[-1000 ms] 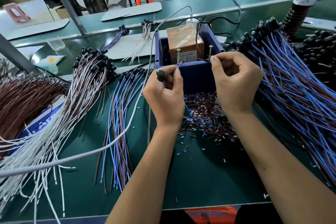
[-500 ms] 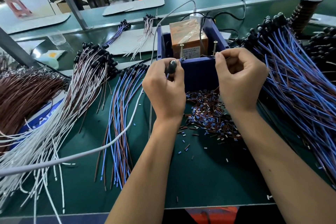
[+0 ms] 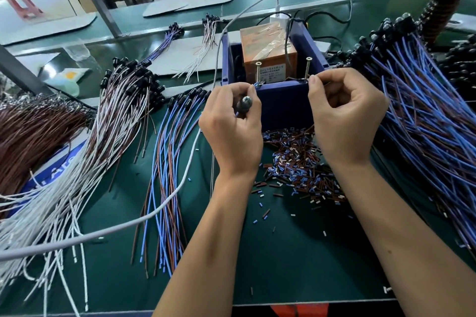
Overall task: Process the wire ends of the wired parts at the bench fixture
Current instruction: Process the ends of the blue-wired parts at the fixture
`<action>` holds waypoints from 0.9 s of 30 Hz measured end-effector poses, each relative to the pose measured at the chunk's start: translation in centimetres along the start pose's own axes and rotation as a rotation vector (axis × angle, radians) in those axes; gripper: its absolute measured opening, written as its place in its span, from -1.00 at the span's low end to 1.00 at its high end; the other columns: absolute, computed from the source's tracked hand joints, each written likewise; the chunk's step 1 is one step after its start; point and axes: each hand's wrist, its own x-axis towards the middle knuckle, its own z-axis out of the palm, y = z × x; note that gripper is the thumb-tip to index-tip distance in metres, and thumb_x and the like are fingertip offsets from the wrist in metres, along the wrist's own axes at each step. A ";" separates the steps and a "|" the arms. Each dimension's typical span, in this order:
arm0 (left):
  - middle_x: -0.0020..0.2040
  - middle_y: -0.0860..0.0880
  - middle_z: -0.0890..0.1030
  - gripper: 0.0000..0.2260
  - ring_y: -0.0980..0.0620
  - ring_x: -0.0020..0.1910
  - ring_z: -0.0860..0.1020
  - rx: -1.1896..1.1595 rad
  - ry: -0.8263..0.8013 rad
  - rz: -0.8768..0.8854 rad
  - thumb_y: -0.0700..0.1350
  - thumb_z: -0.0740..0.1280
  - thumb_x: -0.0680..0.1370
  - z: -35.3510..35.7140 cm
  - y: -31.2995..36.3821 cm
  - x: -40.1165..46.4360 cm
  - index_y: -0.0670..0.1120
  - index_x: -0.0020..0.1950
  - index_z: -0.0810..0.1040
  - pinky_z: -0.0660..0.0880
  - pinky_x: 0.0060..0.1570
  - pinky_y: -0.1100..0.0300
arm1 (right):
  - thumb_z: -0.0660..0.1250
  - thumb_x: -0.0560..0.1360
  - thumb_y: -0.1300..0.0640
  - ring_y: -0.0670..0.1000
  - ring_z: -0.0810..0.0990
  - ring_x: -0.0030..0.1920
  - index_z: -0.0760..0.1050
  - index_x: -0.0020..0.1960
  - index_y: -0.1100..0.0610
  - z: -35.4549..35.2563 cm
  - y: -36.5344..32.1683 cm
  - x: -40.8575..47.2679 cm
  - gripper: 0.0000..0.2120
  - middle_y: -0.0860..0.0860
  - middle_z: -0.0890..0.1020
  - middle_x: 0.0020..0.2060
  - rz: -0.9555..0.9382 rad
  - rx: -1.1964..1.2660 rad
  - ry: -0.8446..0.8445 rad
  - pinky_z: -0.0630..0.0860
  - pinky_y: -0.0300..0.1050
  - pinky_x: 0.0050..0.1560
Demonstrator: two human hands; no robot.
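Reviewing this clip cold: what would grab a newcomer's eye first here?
Probably the two hands at centre: the left hand grips a black-capped wired part while the right hand pinches at the front rim of the blue box fixture, which holds an orange block. Just below lies a heap of cut insulation bits. A big fan of blue and brown wires fills the right, with white and brown bundles on the left.

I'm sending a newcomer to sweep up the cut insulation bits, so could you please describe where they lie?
Find the blue box at the middle of the green bench. The insulation bits lie heaped against its near wall, between the person's wrists. Unlike the long wires on either side, they are tiny loose brown, blue and white tubes.
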 end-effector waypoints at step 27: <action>-0.31 0.05 0.51 -0.92 0.06 -0.36 0.47 -0.061 0.049 -0.093 -0.21 0.43 0.56 -0.3 0.1 0.6 -0.15 -0.14 0.65 0.46 -0.28 0.17 | 0.42 0.59 0.15 -0.09 0.55 -0.38 0.63 -0.11 0.08 -0.2 0.3 0.0 -0.90 -0.10 0.61 -0.35 -0.010 -0.026 0.021 0.47 -0.24 -0.31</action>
